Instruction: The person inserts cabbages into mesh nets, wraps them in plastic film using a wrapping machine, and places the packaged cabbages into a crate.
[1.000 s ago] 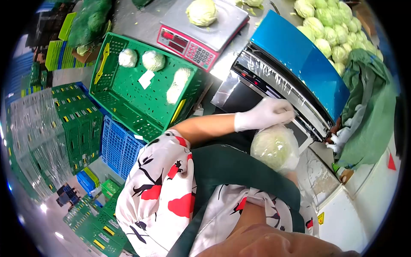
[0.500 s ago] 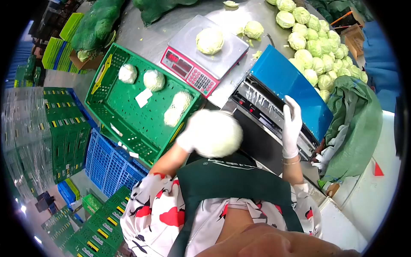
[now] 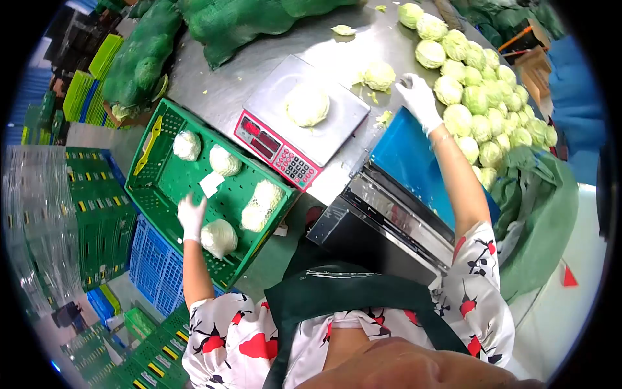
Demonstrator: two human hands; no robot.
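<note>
My left hand (image 3: 192, 216), in a white glove, is over the green crate (image 3: 170, 194) with its fingers apart and nothing in them. Just beside it a wrapped cabbage (image 3: 219, 238) lies in the crate, along with several other cabbages and white paper slips (image 3: 210, 184). My right hand (image 3: 418, 97), gloved too, reaches over the metal table between a loose cabbage (image 3: 380, 76) and the cabbage pile (image 3: 476, 97); its fingers are spread and hold nothing. One cabbage (image 3: 307, 105) sits on the scale (image 3: 337, 120).
A wrapping machine (image 3: 414, 168) with a blue cover stands under my right forearm. Green net sacks (image 3: 246, 23) lie at the back of the table. Blue crates (image 3: 155, 259) and stacked green crates (image 3: 100, 207) are at the left. Green cloth (image 3: 538, 214) hangs at the right.
The cabbage in my left hand has been let go into the green crate. My right hand has moved from the machine to the far side of the table, near the pile.
</note>
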